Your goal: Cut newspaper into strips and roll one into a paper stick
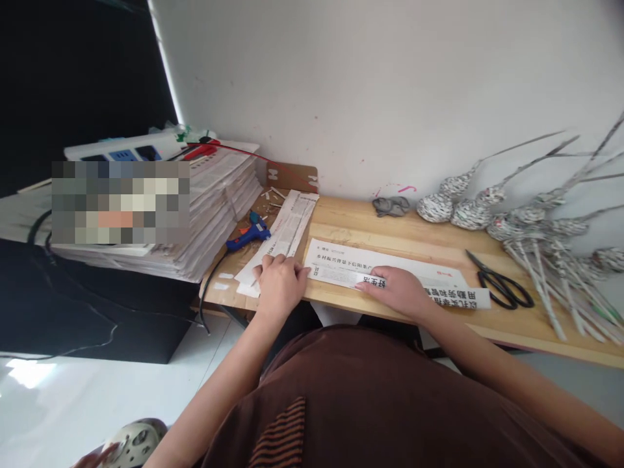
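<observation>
A long strip of newspaper (453, 296) lies along the near edge of a wooden table (390, 227), on top of a wider printed sheet (370, 259). My left hand (279, 283) pinches the strip's left end, fingers curled. My right hand (397, 290) rests on the strip further right, fingers pressed flat on the paper. The part of the strip under both hands is hidden.
Black scissors (502, 284) lie right of the strip. Rolled paper sticks and woven paper balls (531, 227) fill the back right. A blue glue gun (249, 236), cut paper strips (288, 227) and a tall newspaper stack (214, 201) sit at the left. A grey cloth (390, 206) lies by the wall.
</observation>
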Tool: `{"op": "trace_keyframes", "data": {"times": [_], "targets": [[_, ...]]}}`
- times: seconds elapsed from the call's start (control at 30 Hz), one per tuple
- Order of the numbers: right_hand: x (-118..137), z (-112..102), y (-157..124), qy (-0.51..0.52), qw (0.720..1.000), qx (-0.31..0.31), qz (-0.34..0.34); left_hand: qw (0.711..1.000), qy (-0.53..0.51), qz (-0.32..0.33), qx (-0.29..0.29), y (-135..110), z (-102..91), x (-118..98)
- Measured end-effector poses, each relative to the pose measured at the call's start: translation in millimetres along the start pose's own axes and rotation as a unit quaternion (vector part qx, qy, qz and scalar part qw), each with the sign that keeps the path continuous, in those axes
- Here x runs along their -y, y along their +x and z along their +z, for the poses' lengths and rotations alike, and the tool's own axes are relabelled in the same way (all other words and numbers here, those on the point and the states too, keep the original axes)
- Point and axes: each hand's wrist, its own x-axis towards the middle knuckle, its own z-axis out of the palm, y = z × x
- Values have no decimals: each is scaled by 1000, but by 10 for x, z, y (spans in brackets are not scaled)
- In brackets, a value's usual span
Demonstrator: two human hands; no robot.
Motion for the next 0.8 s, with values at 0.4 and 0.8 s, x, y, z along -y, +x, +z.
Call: {"op": "trace_keyframes", "data": {"times": [0.4, 0.8], "targets": [[-11, 5, 32, -5, 1000, 5, 2, 1000, 30, 9, 0, -15, 30, -20], [12, -18, 30, -5, 1000, 13, 14, 996, 24, 82, -28, -91, 2, -50]]}}
